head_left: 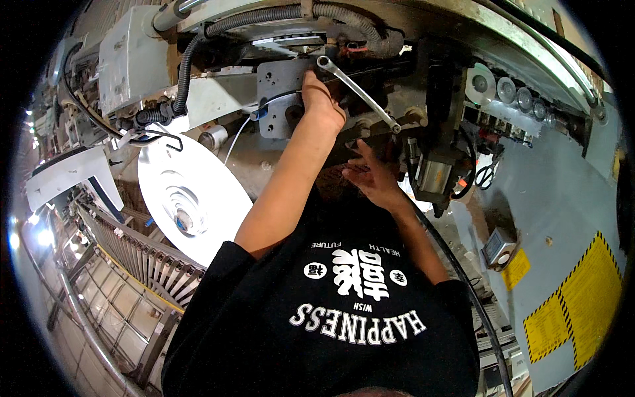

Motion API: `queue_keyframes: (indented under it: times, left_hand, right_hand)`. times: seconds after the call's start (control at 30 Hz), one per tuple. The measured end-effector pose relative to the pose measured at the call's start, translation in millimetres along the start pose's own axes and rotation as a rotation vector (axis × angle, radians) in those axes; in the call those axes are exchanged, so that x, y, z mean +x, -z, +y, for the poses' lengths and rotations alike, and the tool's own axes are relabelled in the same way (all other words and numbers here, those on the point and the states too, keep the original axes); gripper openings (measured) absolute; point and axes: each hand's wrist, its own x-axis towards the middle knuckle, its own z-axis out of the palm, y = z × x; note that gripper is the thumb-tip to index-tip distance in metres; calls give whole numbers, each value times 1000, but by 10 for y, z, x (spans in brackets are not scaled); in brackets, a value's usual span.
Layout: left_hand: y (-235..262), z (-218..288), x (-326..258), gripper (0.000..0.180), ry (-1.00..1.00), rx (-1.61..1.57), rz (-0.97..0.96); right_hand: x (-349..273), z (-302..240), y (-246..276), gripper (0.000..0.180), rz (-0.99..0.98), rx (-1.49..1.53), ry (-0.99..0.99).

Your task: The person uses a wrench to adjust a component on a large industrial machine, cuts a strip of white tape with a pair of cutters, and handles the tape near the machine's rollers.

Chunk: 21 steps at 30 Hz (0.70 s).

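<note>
Head view is showing the left hand (322, 106), fingers hidden, reaching beside the long silver steel wrench (358, 90), while the right hand (372, 177) is hovering with fingers apart.

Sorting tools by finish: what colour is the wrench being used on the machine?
Shiny silver metal; the wrench shows best in the head view, beside the left hand.

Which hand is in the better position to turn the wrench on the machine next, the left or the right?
Probably the left hand: it is raised beside the wrench, near its ring end. The right hand is lower, open, under the wrench's other end.
</note>
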Motion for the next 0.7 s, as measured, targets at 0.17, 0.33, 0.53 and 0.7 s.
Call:
queue_keyframes:
  times: [0.17, 0.33, 0.53, 0.7]
  left_hand:
    - [134, 73, 32, 90, 126, 20, -202]
    - [180, 84, 9, 73, 6, 74, -178]
    - [134, 75, 139, 50, 83, -39, 35]
    - [132, 126, 201, 54, 201, 6, -163]
  right_hand:
    - [-16, 35, -18, 93, 12, -3, 51]
    - [-17, -95, 26, 86, 1, 25, 22]
    - [-6, -31, 7, 90, 13, -10, 84]
    - [-7, -34, 38, 90, -14, -32, -22]
